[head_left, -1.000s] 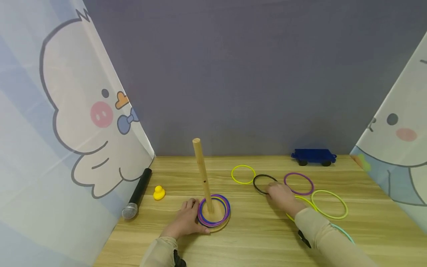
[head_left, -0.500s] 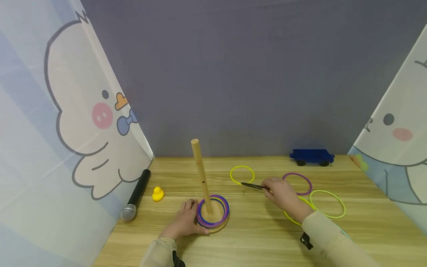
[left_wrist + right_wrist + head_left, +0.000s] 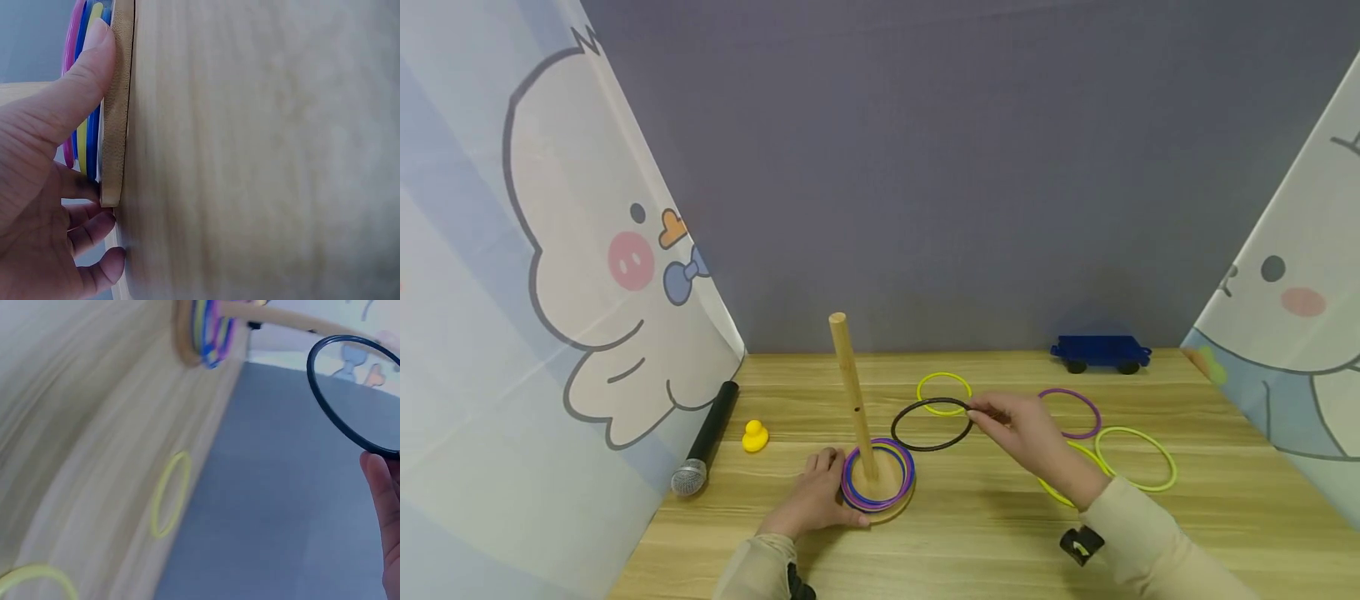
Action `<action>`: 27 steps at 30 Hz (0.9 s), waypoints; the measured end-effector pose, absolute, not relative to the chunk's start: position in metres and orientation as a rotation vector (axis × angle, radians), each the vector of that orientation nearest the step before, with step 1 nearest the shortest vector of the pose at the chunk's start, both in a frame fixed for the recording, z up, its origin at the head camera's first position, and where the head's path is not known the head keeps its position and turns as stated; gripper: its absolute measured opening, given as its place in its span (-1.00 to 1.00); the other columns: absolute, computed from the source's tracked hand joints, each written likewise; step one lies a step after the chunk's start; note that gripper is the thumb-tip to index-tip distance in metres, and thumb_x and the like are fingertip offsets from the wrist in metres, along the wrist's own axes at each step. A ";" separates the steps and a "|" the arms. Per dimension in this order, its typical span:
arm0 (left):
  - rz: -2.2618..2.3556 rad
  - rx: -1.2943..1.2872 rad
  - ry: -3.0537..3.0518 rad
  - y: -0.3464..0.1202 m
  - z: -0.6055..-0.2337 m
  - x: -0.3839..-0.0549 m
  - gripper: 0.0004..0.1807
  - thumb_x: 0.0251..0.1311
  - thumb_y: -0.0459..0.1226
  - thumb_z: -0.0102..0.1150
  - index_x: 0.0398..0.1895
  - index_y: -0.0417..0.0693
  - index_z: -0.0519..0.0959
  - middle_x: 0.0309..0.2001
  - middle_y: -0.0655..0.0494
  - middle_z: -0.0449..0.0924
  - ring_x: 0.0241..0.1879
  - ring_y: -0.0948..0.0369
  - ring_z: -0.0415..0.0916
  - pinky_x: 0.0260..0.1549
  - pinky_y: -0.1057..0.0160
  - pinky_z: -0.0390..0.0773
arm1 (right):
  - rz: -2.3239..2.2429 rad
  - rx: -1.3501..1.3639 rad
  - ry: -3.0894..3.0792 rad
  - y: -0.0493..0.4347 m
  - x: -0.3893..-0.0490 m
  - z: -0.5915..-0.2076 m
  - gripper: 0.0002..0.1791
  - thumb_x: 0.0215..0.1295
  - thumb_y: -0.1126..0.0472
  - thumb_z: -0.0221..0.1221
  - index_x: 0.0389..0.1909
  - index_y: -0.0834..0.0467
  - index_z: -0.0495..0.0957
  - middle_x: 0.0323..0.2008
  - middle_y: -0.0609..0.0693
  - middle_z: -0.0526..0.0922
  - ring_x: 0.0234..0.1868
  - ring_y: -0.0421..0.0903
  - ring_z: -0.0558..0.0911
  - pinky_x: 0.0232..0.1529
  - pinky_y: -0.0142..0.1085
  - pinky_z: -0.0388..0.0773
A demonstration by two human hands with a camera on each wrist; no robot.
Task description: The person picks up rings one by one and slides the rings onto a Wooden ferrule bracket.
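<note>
In the head view, my right hand (image 3: 1018, 429) pinches a black ring (image 3: 925, 450) between thumb and fingertips, above the table and right of the wooden peg (image 3: 852, 383). The right wrist view shows the same black ring (image 3: 331, 415) held at its edge. My left hand (image 3: 820, 492) grips the round wooden base of the ring toss stand (image 3: 891, 514). Close up in the left wrist view, the thumb lies along the base's rim (image 3: 115, 125), beside the stacked rings (image 3: 82, 147), with curled fingers at its side. Purple, blue and yellow rings (image 3: 913, 475) encircle the peg's foot.
A yellow ring (image 3: 919, 392) lies behind the black one. Purple (image 3: 1101, 414) and yellow-green rings (image 3: 1176, 475) lie at the right. A blue toy wagon (image 3: 1101, 350) stands far right; a yellow duck (image 3: 755, 436) and microphone (image 3: 715, 425) lie left. Cloth walls surround the table.
My right hand has picked up the black ring from the table and brought it left, now tilted flatter, towards the peg. My left hand has stayed on the base.
</note>
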State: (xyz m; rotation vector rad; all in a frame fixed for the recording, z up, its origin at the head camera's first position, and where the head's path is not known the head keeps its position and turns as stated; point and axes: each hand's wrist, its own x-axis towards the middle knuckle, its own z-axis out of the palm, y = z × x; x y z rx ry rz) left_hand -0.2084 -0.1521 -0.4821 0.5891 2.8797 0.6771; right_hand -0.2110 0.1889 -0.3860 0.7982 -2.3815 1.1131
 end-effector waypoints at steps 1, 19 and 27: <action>0.678 0.590 2.880 -0.152 -0.482 -0.208 0.33 -0.30 0.24 0.52 0.40 -0.47 0.16 0.31 -0.33 0.17 0.29 -0.23 0.08 0.21 -0.26 0.20 | 1.144 0.805 -2.365 0.186 -0.209 -0.382 -0.86 0.26 0.33 0.27 -0.18 0.11 0.70 -0.30 -0.06 0.73 -0.37 -0.25 0.68 -0.39 -0.39 0.61; 0.693 0.597 2.872 -0.153 -0.483 -0.208 0.32 -0.30 0.24 0.52 0.40 -0.45 0.16 0.31 -0.33 0.17 0.29 -0.23 0.08 0.19 -0.28 0.21 | 2.108 0.634 -2.034 0.117 -0.197 -0.305 -0.78 0.30 0.26 0.26 -0.16 0.36 0.63 -0.27 0.27 0.69 -0.28 0.04 0.71 -0.17 -0.10 0.64; 0.675 0.617 2.892 -0.153 -0.484 -0.209 0.32 -0.30 0.25 0.51 0.39 -0.46 0.17 0.29 -0.32 0.19 0.28 -0.22 0.08 0.20 -0.24 0.23 | 2.433 0.461 -1.903 0.096 -0.207 -0.300 -0.76 0.33 0.34 0.21 -0.11 0.45 0.55 -0.36 0.07 0.71 -0.36 -0.11 0.72 -0.17 -0.18 0.64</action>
